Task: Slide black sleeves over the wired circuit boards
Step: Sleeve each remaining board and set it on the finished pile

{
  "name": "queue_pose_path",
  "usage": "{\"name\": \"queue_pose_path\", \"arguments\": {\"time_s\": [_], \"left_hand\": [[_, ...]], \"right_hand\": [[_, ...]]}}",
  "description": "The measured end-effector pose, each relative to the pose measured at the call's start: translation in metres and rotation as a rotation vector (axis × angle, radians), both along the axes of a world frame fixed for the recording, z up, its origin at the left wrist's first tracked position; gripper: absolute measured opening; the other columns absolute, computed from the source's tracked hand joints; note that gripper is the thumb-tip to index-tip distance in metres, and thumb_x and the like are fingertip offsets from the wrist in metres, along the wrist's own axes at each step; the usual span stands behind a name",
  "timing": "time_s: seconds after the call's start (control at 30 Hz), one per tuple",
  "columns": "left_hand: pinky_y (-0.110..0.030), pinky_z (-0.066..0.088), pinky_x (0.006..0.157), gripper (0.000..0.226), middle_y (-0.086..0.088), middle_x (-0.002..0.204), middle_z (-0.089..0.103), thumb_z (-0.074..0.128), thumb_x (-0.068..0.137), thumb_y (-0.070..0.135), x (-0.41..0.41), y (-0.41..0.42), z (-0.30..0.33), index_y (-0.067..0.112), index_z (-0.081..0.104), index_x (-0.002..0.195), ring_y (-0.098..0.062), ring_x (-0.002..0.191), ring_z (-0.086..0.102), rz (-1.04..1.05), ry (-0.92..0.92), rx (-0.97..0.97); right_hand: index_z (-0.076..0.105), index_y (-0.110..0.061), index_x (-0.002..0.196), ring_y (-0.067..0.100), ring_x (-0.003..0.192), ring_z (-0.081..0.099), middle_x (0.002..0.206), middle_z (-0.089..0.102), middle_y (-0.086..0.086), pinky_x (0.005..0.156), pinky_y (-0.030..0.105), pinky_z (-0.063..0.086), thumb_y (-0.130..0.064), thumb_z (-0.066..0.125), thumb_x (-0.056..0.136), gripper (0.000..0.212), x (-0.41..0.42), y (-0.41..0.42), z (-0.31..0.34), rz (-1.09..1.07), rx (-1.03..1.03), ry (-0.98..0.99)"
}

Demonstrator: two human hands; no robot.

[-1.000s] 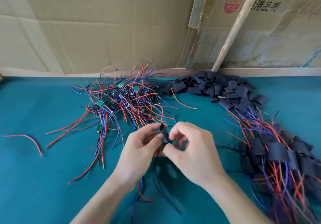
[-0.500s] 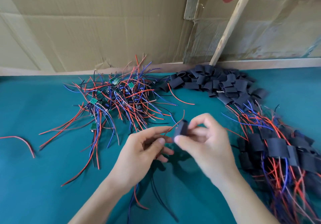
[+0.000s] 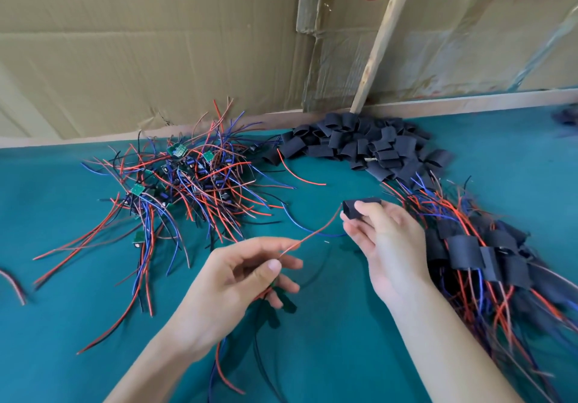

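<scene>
My right hand (image 3: 386,240) pinches a black sleeve (image 3: 353,208) between thumb and fingers, its open end facing left. My left hand (image 3: 240,280) holds a wired circuit board, mostly hidden in the fingers, and pinches its red wire (image 3: 312,235), which runs up to the sleeve's mouth. A blue wire (image 3: 309,230) curves on the cloth below the sleeve. Bare boards with red, blue and black wires lie in a tangle (image 3: 181,183) at the left. Loose black sleeves (image 3: 366,146) are heaped at the back. Sleeved boards (image 3: 478,252) pile up on the right.
Everything lies on a teal cloth table (image 3: 62,324). Cardboard sheets (image 3: 156,42) and a leaning wooden stick (image 3: 381,36) stand along the back edge. A stray red wire (image 3: 12,287) lies at the far left.
My hands have drawn apart. The right hand has carried the sleeve up and to the right, and the red wire now stretches between the two hands.
</scene>
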State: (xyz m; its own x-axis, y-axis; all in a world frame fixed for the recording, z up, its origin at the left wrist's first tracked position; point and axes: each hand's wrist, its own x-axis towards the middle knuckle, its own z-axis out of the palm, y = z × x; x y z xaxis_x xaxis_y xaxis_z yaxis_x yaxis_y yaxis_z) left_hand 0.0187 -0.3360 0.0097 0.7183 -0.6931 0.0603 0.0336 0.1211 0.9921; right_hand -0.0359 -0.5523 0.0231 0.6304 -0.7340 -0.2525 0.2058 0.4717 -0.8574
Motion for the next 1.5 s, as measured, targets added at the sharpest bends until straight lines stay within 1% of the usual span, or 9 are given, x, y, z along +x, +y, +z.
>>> {"name": "queue_pose_path", "arguments": {"time_s": [0.17,0.43,0.73,0.83,1.0,1.17,1.37,1.43,1.5], "left_hand": [[-0.028,0.055,0.063,0.029,-0.017,0.11,0.074,0.057,0.095,0.013,0.0,0.001,-0.001,0.024,0.075,0.116,-0.035,0.086,0.075,-0.014,0.001,0.0],[-0.026,0.055,0.062,0.024,-0.015,0.106,0.075,0.061,0.097,0.012,0.0,0.0,0.001,0.023,0.076,0.113,-0.034,0.084,0.075,0.024,0.026,0.006],[-0.026,0.058,0.065,0.026,-0.014,0.103,0.076,0.057,0.097,0.004,0.0,-0.002,0.0,0.013,0.067,0.12,-0.033,0.085,0.076,0.092,0.065,0.045],[-0.029,0.06,0.07,0.034,-0.015,0.103,0.073,0.063,0.093,0.009,-0.001,-0.003,0.001,0.013,0.062,0.126,-0.035,0.088,0.076,0.105,0.089,0.025],[-0.034,0.062,0.077,0.039,-0.002,0.094,0.07,0.078,0.081,0.018,0.0,-0.004,-0.004,0.01,0.06,0.114,-0.037,0.091,0.076,0.143,0.092,-0.015],[-0.058,0.059,0.087,0.036,0.0,0.098,0.066,0.088,0.073,0.029,0.001,-0.004,-0.006,0.021,0.063,0.098,-0.038,0.084,0.076,0.198,0.0,0.037],[-0.064,0.055,0.075,0.047,0.007,0.098,0.065,0.087,0.065,0.048,-0.003,-0.006,-0.004,0.031,0.056,0.096,-0.034,0.075,0.076,0.237,-0.109,0.079],[-0.058,0.058,0.077,0.052,0.011,0.1,0.065,0.086,0.063,0.056,-0.005,-0.006,-0.003,0.035,0.054,0.098,-0.029,0.073,0.076,0.261,-0.177,0.143],[-0.035,0.061,0.071,0.059,0.016,0.103,0.062,0.087,0.063,0.062,-0.006,-0.006,-0.002,0.035,0.05,0.1,-0.02,0.069,0.075,0.282,-0.261,0.225]], "right_hand": [[0.066,-0.005,0.09,0.028,0.086,0.076,0.084,0.073,0.014,0.065,0.022,0.058,-0.005,0.069,0.092,0.004,0.0,0.001,0.001,0.08,0.06,-0.018],[0.066,-0.008,0.097,0.025,0.085,0.075,0.091,0.075,0.017,0.06,0.021,0.057,-0.006,0.065,0.093,0.004,-0.003,0.007,0.009,0.23,0.109,-0.053],[0.073,-0.01,0.092,0.025,0.083,0.075,0.095,0.075,0.015,0.058,0.022,0.056,-0.006,0.081,0.067,0.027,-0.009,0.039,0.006,0.437,0.139,-0.066],[0.066,-0.005,0.108,0.029,0.09,0.068,0.098,0.072,0.017,0.061,0.025,0.057,-0.013,0.084,0.06,0.051,-0.008,0.046,0.004,0.425,0.156,-0.077],[0.073,-0.003,0.097,0.025,0.08,0.068,0.093,0.075,0.016,0.063,0.025,0.057,-0.009,0.078,0.067,0.031,-0.009,0.051,0.002,0.483,-0.03,-0.053],[0.072,0.0,0.097,0.026,0.071,0.072,0.087,0.078,0.017,0.061,0.027,0.055,-0.006,0.076,0.069,0.029,-0.012,0.056,0.004,0.481,-0.225,0.008],[0.072,-0.008,0.103,0.023,0.061,0.068,0.081,0.077,0.017,0.058,0.024,0.053,-0.012,0.078,0.068,0.036,-0.012,0.06,0.005,0.466,-0.267,0.061],[0.071,-0.012,0.105,0.027,0.064,0.068,0.082,0.077,0.018,0.06,0.026,0.054,-0.013,0.079,0.068,0.038,-0.012,0.06,0.007,0.493,-0.278,0.062],[0.071,-0.015,0.105,0.036,0.069,0.07,0.082,0.077,0.018,0.065,0.027,0.055,-0.014,0.079,0.068,0.038,-0.013,0.06,0.008,0.538,-0.306,0.088]]}}
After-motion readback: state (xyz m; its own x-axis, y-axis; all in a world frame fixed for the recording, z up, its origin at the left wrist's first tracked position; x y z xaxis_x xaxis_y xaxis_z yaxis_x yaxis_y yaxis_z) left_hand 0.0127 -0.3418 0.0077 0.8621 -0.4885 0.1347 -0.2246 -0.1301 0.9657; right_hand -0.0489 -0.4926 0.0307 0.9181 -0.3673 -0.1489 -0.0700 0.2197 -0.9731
